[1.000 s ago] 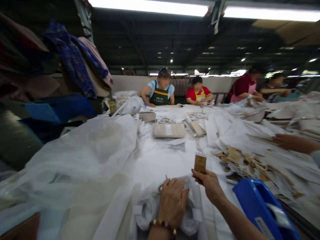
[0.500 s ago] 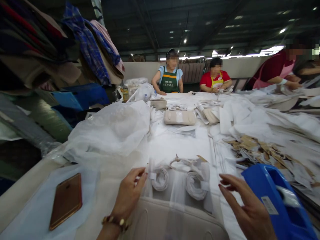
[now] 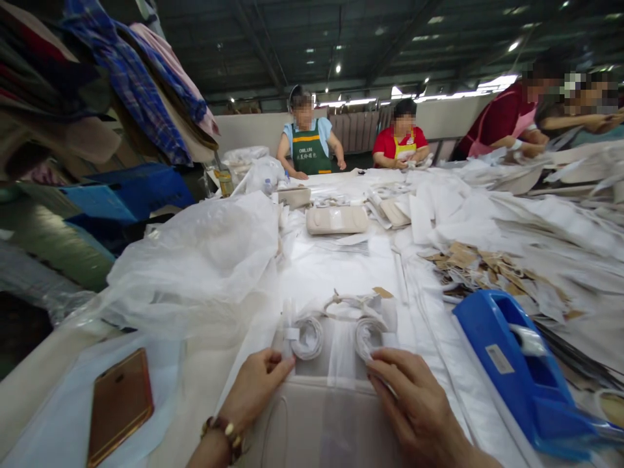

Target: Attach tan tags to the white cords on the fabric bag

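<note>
A light beige bag (image 3: 297,416) lies in front of me on the table, with a clear plastic strip (image 3: 341,364) down its middle. Two wrapped strap coils, the left one (image 3: 308,338) and the right one (image 3: 369,335), rest on its far part. My left hand (image 3: 256,383), wearing a beaded bracelet, is closed at the bag's left edge, thumb beside the left coil. On the other side, my right hand (image 3: 414,396) closes at the bag's right edge, its fingertips against the right coil. The undersides of both hands are hidden.
A blue tape dispenser (image 3: 517,370) stands at right, below a pile of brown and white scraps (image 3: 487,266). At left are a phone (image 3: 119,409) and crumpled plastic sheeting (image 3: 195,253). Another beige bag (image 3: 336,220) lies farther back. Several people work across the table.
My right hand has moved left from open air onto the bag's right edge and coil. My left hand has lowered slightly along the left edge. The camera view has shifted right.
</note>
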Motion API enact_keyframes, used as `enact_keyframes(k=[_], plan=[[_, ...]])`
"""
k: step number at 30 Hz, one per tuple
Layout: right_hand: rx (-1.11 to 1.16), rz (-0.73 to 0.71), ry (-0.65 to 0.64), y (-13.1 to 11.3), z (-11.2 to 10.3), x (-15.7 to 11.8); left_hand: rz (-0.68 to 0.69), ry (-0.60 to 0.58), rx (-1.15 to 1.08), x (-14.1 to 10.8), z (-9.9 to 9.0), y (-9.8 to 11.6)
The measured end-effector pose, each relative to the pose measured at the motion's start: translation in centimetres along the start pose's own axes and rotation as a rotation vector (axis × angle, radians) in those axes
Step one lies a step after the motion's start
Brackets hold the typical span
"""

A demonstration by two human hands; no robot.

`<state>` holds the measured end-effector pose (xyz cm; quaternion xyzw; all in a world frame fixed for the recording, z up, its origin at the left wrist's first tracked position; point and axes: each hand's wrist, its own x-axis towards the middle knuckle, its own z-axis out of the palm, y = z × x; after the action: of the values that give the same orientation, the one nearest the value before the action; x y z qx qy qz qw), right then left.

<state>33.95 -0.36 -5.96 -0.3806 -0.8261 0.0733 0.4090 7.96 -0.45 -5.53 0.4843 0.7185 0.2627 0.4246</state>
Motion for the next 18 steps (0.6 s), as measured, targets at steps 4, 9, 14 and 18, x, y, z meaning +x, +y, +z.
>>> enact_keyframes(k=[4, 9, 14, 18], plan=[[0.086, 0.137, -0.195, -0.9, 2.2, 8.0, 0.049, 0.005, -0.001, 1.6, 0.3, 0.7], [-0.054, 0.29, -0.468, -1.5, 7.4, 14.9, 0.112, -0.005, -0.084, 1.4, 0.3, 1.3], [-0.096, 0.305, -0.552, -2.3, 9.8, 15.8, 0.163, 0.0, -0.183, 2.4, 0.2, 2.8], [-0.119, 0.293, -0.626, -2.1, 10.0, 16.3, 0.134, -0.022, -0.259, 4.2, 1.4, 3.9]])
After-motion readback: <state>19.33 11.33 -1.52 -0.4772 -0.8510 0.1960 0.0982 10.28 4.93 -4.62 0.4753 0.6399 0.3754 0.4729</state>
